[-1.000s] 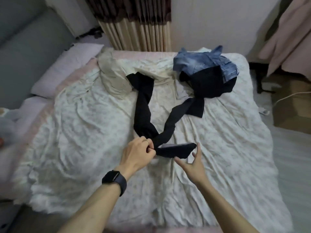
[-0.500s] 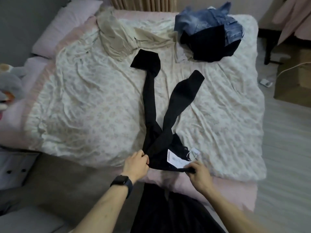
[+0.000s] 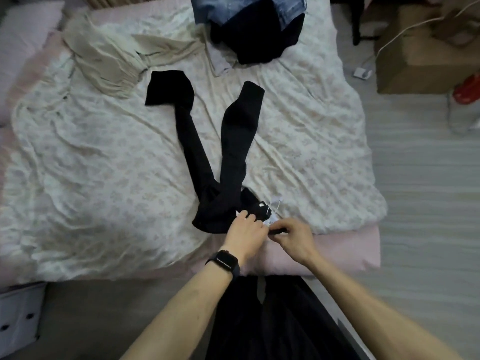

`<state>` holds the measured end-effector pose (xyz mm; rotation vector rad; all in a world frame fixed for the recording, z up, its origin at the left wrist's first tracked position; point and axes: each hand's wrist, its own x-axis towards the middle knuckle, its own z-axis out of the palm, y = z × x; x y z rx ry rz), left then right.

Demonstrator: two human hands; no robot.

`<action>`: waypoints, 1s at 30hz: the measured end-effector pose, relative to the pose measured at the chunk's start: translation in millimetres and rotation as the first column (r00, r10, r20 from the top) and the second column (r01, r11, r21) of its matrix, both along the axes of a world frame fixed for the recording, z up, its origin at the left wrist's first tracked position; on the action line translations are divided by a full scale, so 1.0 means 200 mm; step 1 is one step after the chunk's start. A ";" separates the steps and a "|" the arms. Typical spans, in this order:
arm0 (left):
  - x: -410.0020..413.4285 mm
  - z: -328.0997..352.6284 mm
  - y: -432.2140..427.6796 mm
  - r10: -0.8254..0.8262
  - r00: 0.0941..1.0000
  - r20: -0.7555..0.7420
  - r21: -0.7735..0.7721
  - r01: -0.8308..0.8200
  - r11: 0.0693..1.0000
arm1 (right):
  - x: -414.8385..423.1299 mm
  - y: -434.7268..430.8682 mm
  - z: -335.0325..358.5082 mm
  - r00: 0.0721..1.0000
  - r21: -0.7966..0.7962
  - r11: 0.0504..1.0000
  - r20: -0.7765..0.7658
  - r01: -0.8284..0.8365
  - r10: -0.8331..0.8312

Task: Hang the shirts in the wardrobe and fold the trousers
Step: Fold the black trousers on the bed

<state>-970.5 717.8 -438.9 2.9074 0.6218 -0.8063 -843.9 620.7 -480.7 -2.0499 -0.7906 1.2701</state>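
Black trousers (image 3: 228, 141) lie on the bed (image 3: 91, 165), their legs spread in a V toward the far side and the waist at the near edge. A white tag (image 3: 272, 216) shows at the waistband. My left hand (image 3: 245, 235), with a black watch on its wrist, rests on the waist and its fingers curl on the fabric. My right hand (image 3: 293, 236) pinches the right end of the waistband at the bed's edge. A beige garment (image 3: 109, 61) lies at the far left, and a pile of denim and dark clothes (image 3: 252, 24) sits at the far middle.
A pink pillow (image 3: 23, 32) lies at the far left corner. Cardboard boxes (image 3: 420, 53) with a white cable stand on the floor to the right, next to a red item (image 3: 467, 89). A white drawer unit (image 3: 18, 315) stands at the near left.
The trousers have been dragged toward the near edge of the bed. My left hand has shifted right along the waistband to meet my right hand. The view has tilted down.
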 end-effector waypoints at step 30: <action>0.86 1.64 1.14 0.528 0.576 0.625 -0.598 -0.081 0.797 | 0.83 0.68 2.15 0.492 0.396 0.898 0.831 -0.192 -0.260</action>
